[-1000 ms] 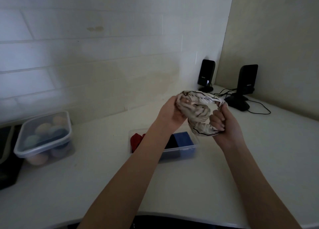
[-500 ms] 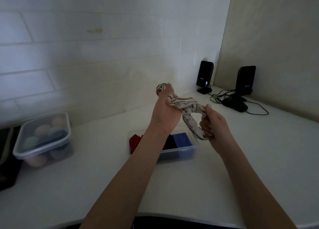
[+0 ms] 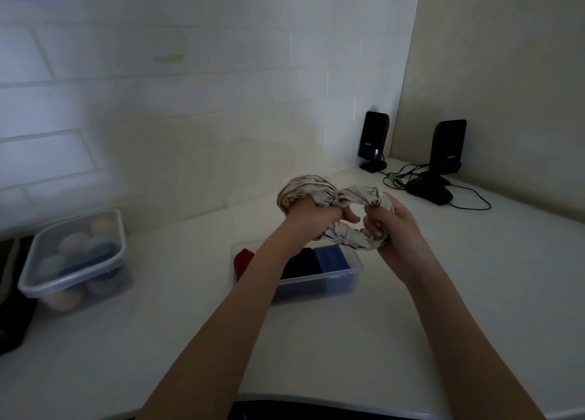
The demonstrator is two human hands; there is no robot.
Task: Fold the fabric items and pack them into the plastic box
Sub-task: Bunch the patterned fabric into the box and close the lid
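Lowered since before, both hands twist the striped cloth [image 3: 329, 194] ropelike.

dim, soft picture; pale light on the wall's upper left, wide-angle bending at the edges.

The left hand [image 3: 311, 218] has its fingers buried in the striped cloth [image 3: 329, 194], so the grip there can't be read. The left forearm covers the middle of the open plastic box [image 3: 345, 275], hiding part of the red [image 3: 243, 259] and black [image 3: 304, 263] pieces. Inside the lidded box [image 3: 74, 261], only blurry round shapes. Both forearms run off the bottom edge.
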